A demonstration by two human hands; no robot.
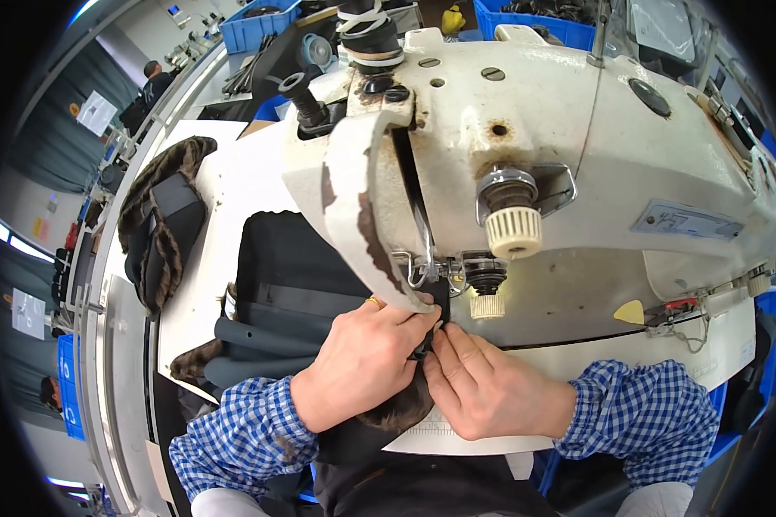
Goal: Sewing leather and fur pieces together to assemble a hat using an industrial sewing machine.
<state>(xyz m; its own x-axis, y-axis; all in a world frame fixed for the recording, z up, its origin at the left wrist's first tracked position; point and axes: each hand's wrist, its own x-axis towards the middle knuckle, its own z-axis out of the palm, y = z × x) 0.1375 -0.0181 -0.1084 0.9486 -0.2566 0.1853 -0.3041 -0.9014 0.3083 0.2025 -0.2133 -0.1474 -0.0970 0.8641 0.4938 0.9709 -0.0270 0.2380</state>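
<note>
Dark fabric with brown fur trim (pixel 289 250) lies folded on the white table under the head of a sewing machine (pixel 457 95). With fingers bent, my left hand (pixel 362 358) presses and pinches the fabric's edge just in front of the needle area. Beside it, my right hand (pixel 487 383) pinches the same edge from the right, its fingertips almost meeting the left ones. Part of the stitching area is hidden behind the machine's pale curved lever (pixel 358 198) and my fingers. A tuft of brown fur (pixel 397 407) shows below my hands.
Another dark piece with brown fur (pixel 166 220) rests at the table's left. A yellow, pick-shaped piece (pixel 629 312) sits on the machine bed at right. Blue bins (pixel 259 28) stand behind. A metal rail (pixel 112 388) runs along the left, and other people are farther off.
</note>
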